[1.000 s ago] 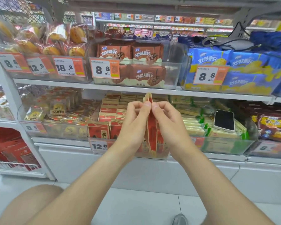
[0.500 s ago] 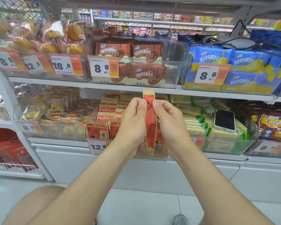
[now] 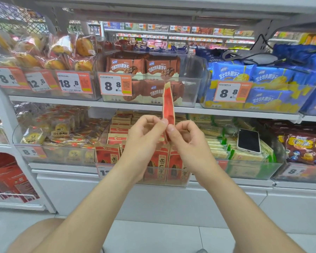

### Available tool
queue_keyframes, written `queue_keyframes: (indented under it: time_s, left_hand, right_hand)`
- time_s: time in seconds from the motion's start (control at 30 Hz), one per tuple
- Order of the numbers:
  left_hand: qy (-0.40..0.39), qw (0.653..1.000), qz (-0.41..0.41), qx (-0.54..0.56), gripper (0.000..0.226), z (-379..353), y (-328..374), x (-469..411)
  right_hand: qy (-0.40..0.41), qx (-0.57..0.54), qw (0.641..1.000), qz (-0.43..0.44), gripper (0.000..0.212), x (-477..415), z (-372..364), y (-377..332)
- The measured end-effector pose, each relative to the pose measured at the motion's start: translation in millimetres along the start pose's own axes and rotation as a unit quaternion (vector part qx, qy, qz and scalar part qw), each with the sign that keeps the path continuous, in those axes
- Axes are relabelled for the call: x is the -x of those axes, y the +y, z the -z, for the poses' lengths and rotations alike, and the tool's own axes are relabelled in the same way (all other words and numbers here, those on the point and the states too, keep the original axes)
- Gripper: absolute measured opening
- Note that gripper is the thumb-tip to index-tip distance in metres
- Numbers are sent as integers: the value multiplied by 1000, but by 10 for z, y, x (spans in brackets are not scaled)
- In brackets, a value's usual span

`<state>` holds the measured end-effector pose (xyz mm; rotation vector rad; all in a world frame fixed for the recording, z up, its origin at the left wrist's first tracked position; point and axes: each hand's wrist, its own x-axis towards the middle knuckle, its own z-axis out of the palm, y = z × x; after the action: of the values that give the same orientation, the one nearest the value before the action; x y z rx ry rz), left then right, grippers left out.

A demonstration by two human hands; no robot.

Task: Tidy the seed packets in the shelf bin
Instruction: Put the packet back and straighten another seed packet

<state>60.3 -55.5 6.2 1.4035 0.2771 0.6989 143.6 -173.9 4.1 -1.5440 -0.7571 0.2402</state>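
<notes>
Raised higher than before: fingertips (image 3: 163, 122) of left hand (image 3: 144, 137) and right hand (image 3: 188, 141) pinch one seed packet (image 3: 168, 105) low down.
It stands edge-on above the bin (image 3: 177, 182), looks light, thin and floppy; better to grip its flat sides.

Your seed packet (image 3: 168, 105) is red with a tan top edge. The packets (image 3: 158, 168) in the clear bin (image 3: 162, 183) are tan with red panels and dark lettering. Price tags (image 3: 115, 85) are white and orange.
</notes>
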Motion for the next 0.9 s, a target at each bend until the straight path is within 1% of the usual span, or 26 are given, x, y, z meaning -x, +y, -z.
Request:
queue_keyframes:
  time_s: [0.1,0.17,0.3,0.4,0.47,0.57,0.67,0.77,0.83,0.87,0.9]
  left_hand:
    - [-6,1000,0,-23,28,8,-8,42]
    - [-17,997,-14,-69,32,33,-4,59]
    - [-29,981,-52,-182,24,101,-31,69]
    - [-61,970,-66,-224,23,142,-25,71]
    - [-78,970,-60,-222,24,180,-14,66]
    - [-98,977,-40,-187,23,240,-6,44]
    - [-108,980,-18,-166,24,280,-4,27]
    - [-88,982,-3,-165,21,273,11,36]
    - [-60,985,-3,-159,14,261,20,45]
    - [-48,988,-1,-147,8,251,22,52]
    - [-41,991,5,-129,8,231,36,60]
  right_hand:
    - [-17,6,1000,-6,39,6,-5,51]
    - [-15,7,1000,-6,38,-3,-23,73]
    - [-1,6,1000,-1,35,-15,-49,90]
    - [19,25,999,9,33,-15,-34,89]
    - [20,27,999,6,34,-24,-15,94]
    - [-8,-56,997,-48,31,-39,5,98]
    - [-31,-119,988,-95,34,-44,-2,81]
    - [-31,-138,984,-112,33,-44,-18,70]
    - [-24,-140,983,-119,31,-43,-36,72]
    - [-22,-139,983,-119,32,-41,-41,75]
    - [-24,-132,984,-116,33,-38,-46,72]
